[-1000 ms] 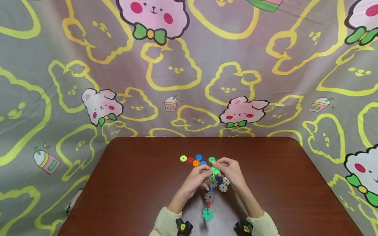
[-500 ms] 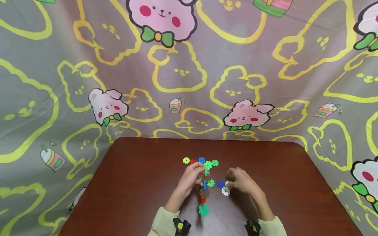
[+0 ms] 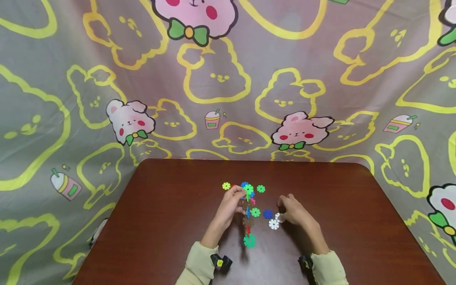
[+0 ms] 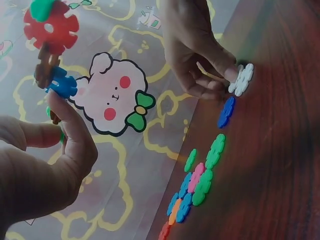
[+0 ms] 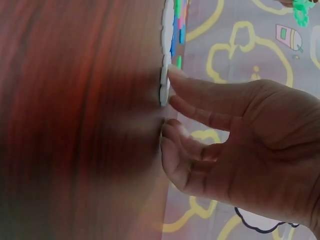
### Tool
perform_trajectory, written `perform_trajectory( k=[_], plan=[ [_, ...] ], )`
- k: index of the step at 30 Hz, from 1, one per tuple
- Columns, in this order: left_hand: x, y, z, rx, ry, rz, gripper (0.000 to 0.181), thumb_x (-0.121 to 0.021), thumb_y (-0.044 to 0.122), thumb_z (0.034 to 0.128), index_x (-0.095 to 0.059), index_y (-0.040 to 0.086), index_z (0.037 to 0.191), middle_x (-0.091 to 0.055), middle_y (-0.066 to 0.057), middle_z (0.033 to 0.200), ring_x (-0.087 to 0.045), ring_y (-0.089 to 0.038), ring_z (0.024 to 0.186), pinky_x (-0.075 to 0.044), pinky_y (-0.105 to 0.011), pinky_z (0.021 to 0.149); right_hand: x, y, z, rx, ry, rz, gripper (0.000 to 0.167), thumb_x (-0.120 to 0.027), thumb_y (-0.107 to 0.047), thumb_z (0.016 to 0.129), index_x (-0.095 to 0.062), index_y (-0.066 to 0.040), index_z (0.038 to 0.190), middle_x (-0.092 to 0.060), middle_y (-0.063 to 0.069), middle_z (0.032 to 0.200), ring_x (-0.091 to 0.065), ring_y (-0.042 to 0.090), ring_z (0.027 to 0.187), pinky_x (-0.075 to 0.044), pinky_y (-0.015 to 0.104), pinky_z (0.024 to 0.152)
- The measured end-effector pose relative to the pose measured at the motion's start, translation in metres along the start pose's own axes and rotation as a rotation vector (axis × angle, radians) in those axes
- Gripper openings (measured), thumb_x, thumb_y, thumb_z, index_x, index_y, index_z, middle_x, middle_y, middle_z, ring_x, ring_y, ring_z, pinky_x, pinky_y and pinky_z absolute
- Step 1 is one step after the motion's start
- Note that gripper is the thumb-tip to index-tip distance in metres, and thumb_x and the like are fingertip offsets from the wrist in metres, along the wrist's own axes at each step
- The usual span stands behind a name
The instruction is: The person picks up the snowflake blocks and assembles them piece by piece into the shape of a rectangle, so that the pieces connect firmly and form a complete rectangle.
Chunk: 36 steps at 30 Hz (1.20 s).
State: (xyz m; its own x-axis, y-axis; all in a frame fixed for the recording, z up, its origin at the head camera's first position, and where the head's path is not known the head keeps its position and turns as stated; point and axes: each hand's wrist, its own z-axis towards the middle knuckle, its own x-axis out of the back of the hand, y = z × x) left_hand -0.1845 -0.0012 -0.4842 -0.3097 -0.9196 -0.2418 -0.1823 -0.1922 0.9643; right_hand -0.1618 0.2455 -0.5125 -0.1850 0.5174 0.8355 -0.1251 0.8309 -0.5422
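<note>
My left hand [image 3: 227,209] pinches a linked chain of notched discs, held up above the table. At the chain's top is a light green disc [image 3: 248,189] and at its near end a darker green disc [image 3: 249,240]. In the left wrist view a red disc [image 4: 52,27] and a blue disc [image 4: 62,84] of the chain show beyond the fingers. My right hand [image 3: 296,211] has its thumb and a finger at the edge of a white disc [image 5: 164,85] on the table. Another white disc [image 3: 273,224] lies beside it.
A dark blue disc [image 3: 268,214] and a green disc [image 3: 255,212] lie between the hands. Farther back are a yellow disc [image 3: 226,186], another green disc [image 3: 261,189] and several blue, orange, red and pink ones. A patterned cloth hangs behind the brown table [image 3: 171,198].
The right hand has left the chain's top and moved right, down to the white discs. The left hand still holds the chain, which has shifted slightly left.
</note>
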Motion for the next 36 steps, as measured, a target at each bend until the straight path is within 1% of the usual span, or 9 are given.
perform_trajectory(
  k=[3, 7, 12, 15, 17, 20, 26, 30, 36],
  plan=[
    [-0.001, 0.0, -0.001, 0.003, 0.003, 0.002, 0.007, -0.057, 0.011, 0.1018, -0.054, 0.006, 0.099, -0.05, -0.002, 0.083, -0.051, -0.011, 0.062, -0.051, -0.023, 0.05, -0.001, 0.003, -0.001, 0.012, 0.005, 0.005, 0.027, -0.085, 0.003, 0.079, -0.062, -0.004, 0.091, -0.049, 0.009, 0.093, -0.051, 0.022, 0.081, -0.049, 0.038, 0.072],
    [-0.002, 0.0, -0.001, 0.0, 0.005, 0.017, 0.009, -0.059, 0.012, 0.1013, -0.054, 0.005, 0.1, -0.05, -0.001, 0.083, -0.048, -0.011, 0.062, -0.049, -0.023, 0.049, 0.001, 0.006, 0.0, 0.095, 0.014, -0.002, 0.024, -0.082, 0.006, 0.076, -0.062, -0.005, 0.081, -0.055, 0.004, 0.079, -0.051, 0.018, 0.073, -0.047, 0.034, 0.066],
    [0.001, -0.001, -0.001, -0.001, 0.026, 0.042, 0.01, -0.059, 0.013, 0.1012, -0.055, 0.004, 0.1, -0.049, -0.002, 0.085, -0.047, -0.011, 0.063, -0.049, -0.022, 0.048, 0.004, 0.005, 0.0, 0.051, -0.066, 0.016, 0.035, -0.091, 0.001, 0.072, -0.06, -0.006, 0.088, -0.052, 0.003, 0.086, -0.048, 0.018, 0.078, -0.046, 0.033, 0.068],
    [0.003, -0.003, -0.002, 0.005, 0.033, 0.048, 0.01, -0.058, 0.013, 0.1015, -0.055, 0.004, 0.1, -0.049, -0.002, 0.087, -0.047, -0.012, 0.063, -0.049, -0.022, 0.048, 0.002, 0.005, -0.003, 0.038, -0.084, 0.022, 0.038, -0.092, 0.002, 0.07, -0.058, -0.008, 0.086, -0.05, 0.002, 0.083, -0.047, 0.016, 0.075, -0.044, 0.03, 0.064],
    [0.003, -0.003, -0.002, -0.001, 0.043, 0.048, 0.011, -0.058, 0.014, 0.1015, -0.055, 0.004, 0.1, -0.049, -0.003, 0.087, -0.047, -0.011, 0.062, -0.049, -0.022, 0.048, 0.003, 0.005, -0.004, 0.054, -0.039, 0.063, 0.035, -0.089, 0.003, 0.075, -0.057, -0.007, 0.083, -0.052, 0.001, 0.077, -0.048, 0.015, 0.07, -0.043, 0.029, 0.06],
    [0.002, -0.003, -0.002, -0.008, 0.048, 0.049, 0.012, -0.058, 0.015, 0.1012, -0.055, 0.004, 0.101, -0.049, -0.004, 0.088, -0.047, -0.011, 0.062, -0.048, -0.022, 0.048, 0.009, 0.002, -0.006, 0.046, 0.054, 0.216, 0.025, -0.082, 0.001, 0.085, -0.058, -0.007, 0.086, -0.056, 0.001, 0.073, -0.054, 0.014, 0.063, -0.046, 0.027, 0.055],
    [0.0, -0.003, -0.005, -0.01, 0.041, 0.055, 0.016, -0.059, 0.015, 0.101, -0.054, 0.001, 0.108, -0.051, -0.002, 0.09, -0.053, -0.012, 0.065, -0.048, -0.022, 0.048, 0.021, -0.027, -0.012, 0.104, 0.222, 0.583, 0.012, -0.076, -0.004, 0.093, -0.067, -0.002, 0.1, -0.068, 0.016, 0.086, -0.069, 0.03, 0.069, -0.059, 0.033, 0.064],
    [-0.003, -0.004, -0.007, -0.015, 0.052, 0.042, 0.015, -0.06, 0.014, 0.1009, -0.056, 0.0, 0.107, -0.051, -0.002, 0.09, -0.052, -0.011, 0.063, -0.047, -0.021, 0.047, 0.021, -0.045, -0.016, 0.124, 0.294, 0.671, 0.01, -0.074, -0.005, 0.095, -0.07, 0.001, 0.102, -0.07, 0.021, 0.089, -0.072, 0.029, 0.074, -0.061, 0.036, 0.069],
    [-0.005, 0.001, 0.0, -0.029, 0.037, 0.041, 0.01, -0.061, 0.01, 0.0984, -0.057, 0.001, 0.101, -0.054, -0.002, 0.087, -0.051, -0.01, 0.061, -0.045, -0.019, 0.046, 0.026, -0.057, -0.009, 0.085, 0.401, 0.778, 0.01, -0.072, 0.0, 0.096, -0.071, 0.008, 0.101, -0.073, 0.021, 0.089, -0.073, 0.019, 0.075, -0.061, 0.033, 0.07]
  ],
)
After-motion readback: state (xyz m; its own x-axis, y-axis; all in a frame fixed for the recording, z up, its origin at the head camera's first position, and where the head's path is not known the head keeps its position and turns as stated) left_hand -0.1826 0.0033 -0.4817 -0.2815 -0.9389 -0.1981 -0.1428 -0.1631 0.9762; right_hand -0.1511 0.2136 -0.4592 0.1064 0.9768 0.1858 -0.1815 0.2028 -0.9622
